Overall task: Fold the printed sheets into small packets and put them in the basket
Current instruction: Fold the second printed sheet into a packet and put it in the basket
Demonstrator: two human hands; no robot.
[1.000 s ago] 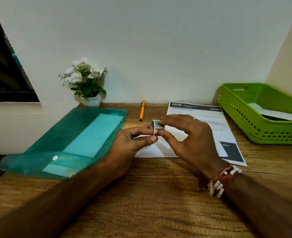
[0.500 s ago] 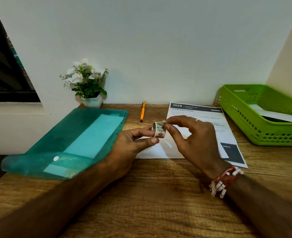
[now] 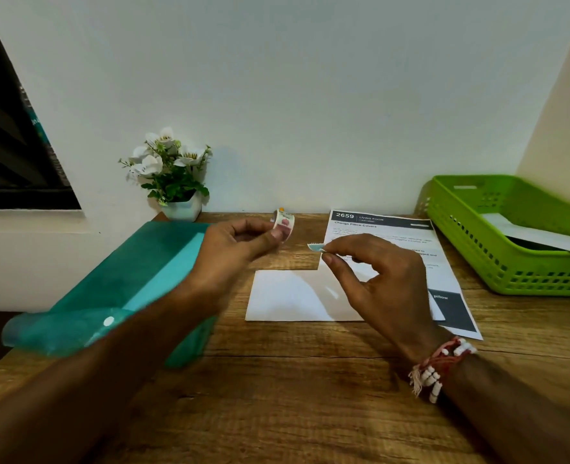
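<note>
**Two hands, one tape roll, one short strip, above the papers on the counter**

Two bare hands are raised over the wooden counter, near each other but apart. The left hand grips a single small roll of patterned tape, its fingers and thumb curled round it. The right hand pinches one short strip of tape between thumb and forefinger, with the other fingers loosely bent. The strip and the roll do not touch.

Two papers lie flat on the counter. One is a printed sheet headed "2659", face up. The other is a plain white rectangle of paper overlapping the printed sheet's near left part; whether it is folded cannot be told.

One green basket stands at the right, just beside the printed sheet. It holds one white sheet lying over something dark that is too hidden to name.

To the left lies one translucent teal folder with a white snap. One white pot of white flowers stands behind it against the wall. A dark window fills the left edge. One red-and-white beaded bracelet circles the right wrist.

The right hand covers the middle of the printed sheet and the right end of the white paper. The left forearm crosses the folder's near right part.
</note>
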